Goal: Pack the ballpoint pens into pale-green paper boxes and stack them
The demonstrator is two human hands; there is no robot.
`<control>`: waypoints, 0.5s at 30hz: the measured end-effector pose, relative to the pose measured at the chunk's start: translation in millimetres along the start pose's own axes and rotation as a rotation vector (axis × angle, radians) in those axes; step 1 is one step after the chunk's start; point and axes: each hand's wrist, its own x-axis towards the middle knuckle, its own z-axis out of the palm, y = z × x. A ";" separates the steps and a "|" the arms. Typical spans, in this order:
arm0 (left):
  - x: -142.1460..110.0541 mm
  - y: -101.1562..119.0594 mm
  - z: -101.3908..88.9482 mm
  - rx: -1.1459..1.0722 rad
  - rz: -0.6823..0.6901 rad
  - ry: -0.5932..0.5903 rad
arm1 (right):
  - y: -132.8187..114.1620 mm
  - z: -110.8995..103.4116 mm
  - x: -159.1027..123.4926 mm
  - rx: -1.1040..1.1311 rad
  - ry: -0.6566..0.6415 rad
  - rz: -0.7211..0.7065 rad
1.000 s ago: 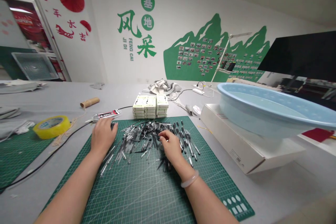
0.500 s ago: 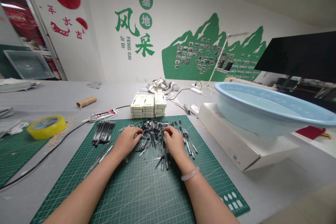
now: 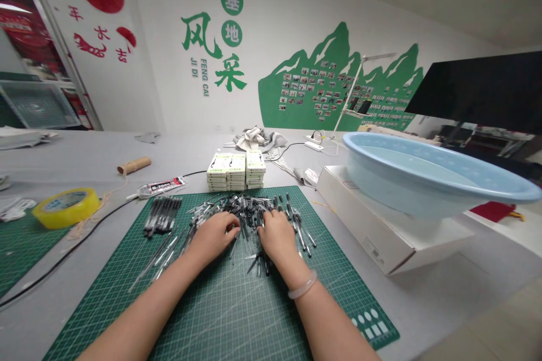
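Observation:
A heap of black and clear pen parts lies on the green cutting mat. My left hand is at the heap's near left side, fingers curled in toward the thumb; what they hold is too small to make out. Opposite it, my right hand reaches into the heap with bent fingers, their tips partly hidden among the parts. A row of black-capped pens lies side by side on the mat's left. Loose thin clear tubes lie beside my left forearm, and small scissors near my right hand.
Stacked small white boxes stand behind the mat. A blue basin rests on a white carton at right. Yellow tape, a glue tube, a wooden handle and a black cable are at left.
My left hand has moved right, closer to my right hand, uncovering more thin tubes on the left. My right hand's fingers now reach further down into the pen parts. The view has shifted slightly.

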 end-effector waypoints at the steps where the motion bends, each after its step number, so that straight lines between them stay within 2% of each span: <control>1: -0.8 3.2 1.5 0.018 -0.005 -0.024 | -1.0 0.3 -0.8 -0.019 -0.008 -0.007; 6: -3.8 10.9 8.8 0.105 -0.019 -0.105 | -3.0 4.8 -0.5 -0.066 -0.021 -0.012; 11: -3.9 12.9 10.7 0.167 -0.017 -0.091 | -6.6 7.9 -0.8 -0.058 -0.028 -0.016; 15: -3.5 13.3 9.7 0.200 -0.073 -0.066 | -9.3 7.4 -3.0 -0.018 -0.034 -0.003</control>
